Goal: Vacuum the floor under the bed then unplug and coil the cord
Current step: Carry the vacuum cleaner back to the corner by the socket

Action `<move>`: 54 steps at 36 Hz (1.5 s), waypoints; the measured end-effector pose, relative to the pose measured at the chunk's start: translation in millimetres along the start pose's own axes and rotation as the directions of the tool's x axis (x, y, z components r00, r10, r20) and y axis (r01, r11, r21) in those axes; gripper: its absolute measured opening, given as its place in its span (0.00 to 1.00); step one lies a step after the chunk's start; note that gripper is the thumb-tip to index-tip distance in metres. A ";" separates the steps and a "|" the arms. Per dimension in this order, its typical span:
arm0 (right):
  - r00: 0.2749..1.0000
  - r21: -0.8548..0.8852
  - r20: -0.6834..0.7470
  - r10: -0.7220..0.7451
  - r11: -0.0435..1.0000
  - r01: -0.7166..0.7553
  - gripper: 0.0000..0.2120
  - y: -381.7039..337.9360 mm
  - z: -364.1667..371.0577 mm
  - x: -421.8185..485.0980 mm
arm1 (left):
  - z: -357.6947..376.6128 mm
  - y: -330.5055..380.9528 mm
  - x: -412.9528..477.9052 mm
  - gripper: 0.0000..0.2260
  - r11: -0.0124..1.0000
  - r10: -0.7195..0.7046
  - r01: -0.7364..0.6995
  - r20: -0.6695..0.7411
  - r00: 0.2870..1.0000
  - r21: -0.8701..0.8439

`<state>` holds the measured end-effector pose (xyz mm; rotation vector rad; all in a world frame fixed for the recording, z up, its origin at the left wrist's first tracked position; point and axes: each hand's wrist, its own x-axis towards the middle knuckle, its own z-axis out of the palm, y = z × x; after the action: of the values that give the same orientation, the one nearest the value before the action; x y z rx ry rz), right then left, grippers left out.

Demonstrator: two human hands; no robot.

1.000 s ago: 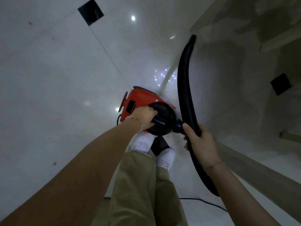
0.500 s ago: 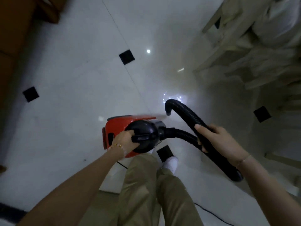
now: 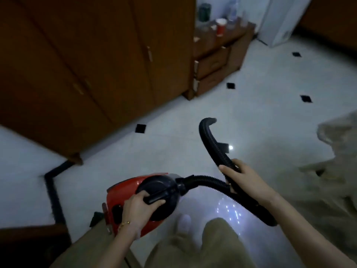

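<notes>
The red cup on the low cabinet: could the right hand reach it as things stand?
Probably not. The right hand grips the black hose, and the red cup stands on the drawer cabinet, far across the floor.

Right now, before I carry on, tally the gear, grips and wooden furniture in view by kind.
Vacuum cleaner: 1
Hose: 1
Grips: 2, left grip holding the vacuum cleaner's handle, right grip holding the hose
Wardrobe: 1
Drawer unit: 1
Total: 6
</notes>
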<state>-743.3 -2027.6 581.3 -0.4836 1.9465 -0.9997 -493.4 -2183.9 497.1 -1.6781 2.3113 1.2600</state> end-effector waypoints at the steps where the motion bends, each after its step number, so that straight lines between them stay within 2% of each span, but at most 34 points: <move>1: 0.998 -0.040 0.041 -0.039 0.998 0.040 0.11 -16.7 8.0 6.8 | -13.4 -4.4 -4.6 0.13 0.999 -0.030 0.027 -0.067 0.997 -0.044; 4: 0.983 -0.130 0.136 -0.122 0.982 0.140 0.11 -53.9 25.9 24.8 | -40.2 -18.7 -13.1 0.14 0.988 -0.137 0.117 -0.214 0.967 -0.103; 7: 0.950 -0.177 0.262 -0.168 0.960 0.218 0.12 -84.3 51.2 44.5 | -55.8 -38.0 -28.0 0.15 0.949 -0.279 0.209 -0.328 0.903 -0.234; 11: 0.861 -0.236 0.460 -0.219 0.904 0.356 0.10 -117.6 88.5 66.0 | -60.2 -57.5 -47.6 0.15 0.861 -0.459 0.295 -0.383 0.801 -0.415; 15: 0.722 -0.261 0.649 -0.240 0.822 0.507 0.08 -139.7 121.3 78.2 | -55.2 -68.6 -64.8 0.14 0.766 -0.615 0.387 -0.407 0.675 -0.514; 20: 0.493 -0.221 0.845 -0.205 0.707 0.672 0.08 -170.5 153.0 93.6 | -38.6 -59.3 -83.6 0.19 0.601 -0.788 0.456 -0.390 0.477 -0.657; 24: 0.305 -0.132 0.939 -0.160 0.651 0.748 0.06 -191.2 173.9 99.2 | -16.8 -44.1 -106.9 0.24 0.425 -0.899 0.408 -0.325 0.293 -0.808; 27: 0.175 -0.102 0.982 -0.068 0.588 0.803 0.07 -198.4 193.1 100.6 | 6.4 -31.2 -129.8 0.22 0.302 -0.951 0.322 -0.257 0.174 -0.897; 31: 0.009 -0.029 0.999 0.041 0.516 0.856 0.08 -194.5 223.1 90.2 | 40.6 -7.1 -159.0 0.18 0.180 -0.982 0.210 -0.186 -0.009 -0.961; 35: -0.129 0.041 0.983 0.133 0.523 0.851 0.06 -179.6 244.3 58.8 | 75.2 14.6 -191.6 0.18 0.095 -0.976 0.183 -0.128 -0.178 -0.978; 41: -0.255 0.065 0.922 0.292 0.531 0.845 0.08 -144.6 269.9 8.7 | 126.4 36.7 -246.3 0.20 -0.035 -0.937 0.170 -0.027 -0.348 -0.985; 44: -0.298 0.077 0.882 0.365 0.513 0.855 0.11 -123.8 279.2 -23.3 | 150.2 45.2 -272.0 0.20 -0.093 -0.910 0.119 0.036 -0.413 -0.988; 46: -0.333 0.094 0.845 0.419 0.496 0.863 0.09 -110.5 287.2 -49.5 | 164.2 47.2 -288.5 0.19 -0.138 -0.892 0.072 0.093 -0.443 -0.988; 50: -0.388 0.139 0.751 0.535 0.445 0.884 0.06 -84.5 305.6 -113.6 | 189.2 45.3 -323.1 0.13 -0.190 -0.875 -0.029 0.183 -0.448 -0.981; 54: -0.422 0.214 0.662 0.619 0.384 0.898 0.11 -46.7 319.5 -188.9 | 217.0 39.7 -365.4 0.12 -0.223 -0.846 -0.110 0.249 -0.472 -0.969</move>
<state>-374.9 -2078.9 622.3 -1.9070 -0.0382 0.7315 -462.1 -1760.2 538.1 -3.6475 -1.3126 0.5341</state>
